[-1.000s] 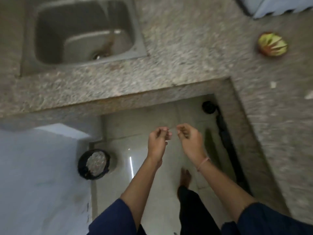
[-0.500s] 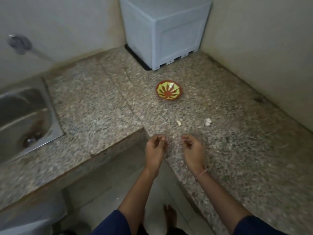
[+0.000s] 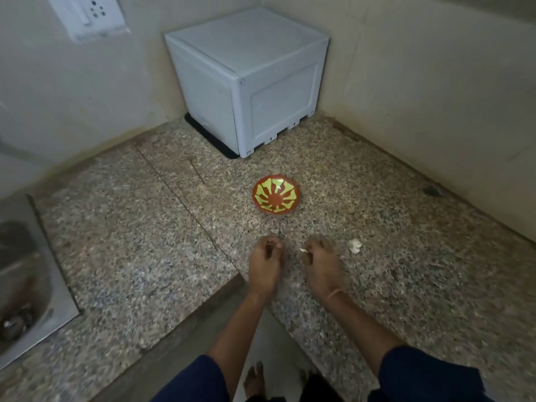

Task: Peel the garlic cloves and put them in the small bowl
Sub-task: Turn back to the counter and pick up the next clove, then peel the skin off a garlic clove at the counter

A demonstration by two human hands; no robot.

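The granite counter (image 3: 130,227) filled the picture, an L-shaped run with a grey box (image 3: 246,82) parked in the far corner at twelve o'clock and a steel sink (image 3: 17,271) at nine. Dead ahead of the hands, at twelve o'clock from them, sat the small bowl (image 3: 255,195), red with yellow-green rays, and no clove showed inside it.

Both hands were low over the counter edge, just apart. The left hand (image 3: 265,265) had its fingers curled in with the thumb meeting the fingertips; whether anything sat in that pinch I could not tell. The right hand (image 3: 322,265) was curled too, its fingertips (image 3: 309,252) meeting a pale bit (image 3: 303,250) at its eleven o'clock. Clove or skin, pinched or merely touched, the blur kept that hidden. At two o'clock from the right hand, a white garlic piece (image 3: 354,245) lay loose on the stone.

By the look of it this was the peeling step, barely begun. To do it well, the nails would want to catch the papery skin at the clove's root end while the other hand pinned it firmly; a small, smooth clove can squirt away. Working right over the counter looked wise, with the bowl a short reach forward.
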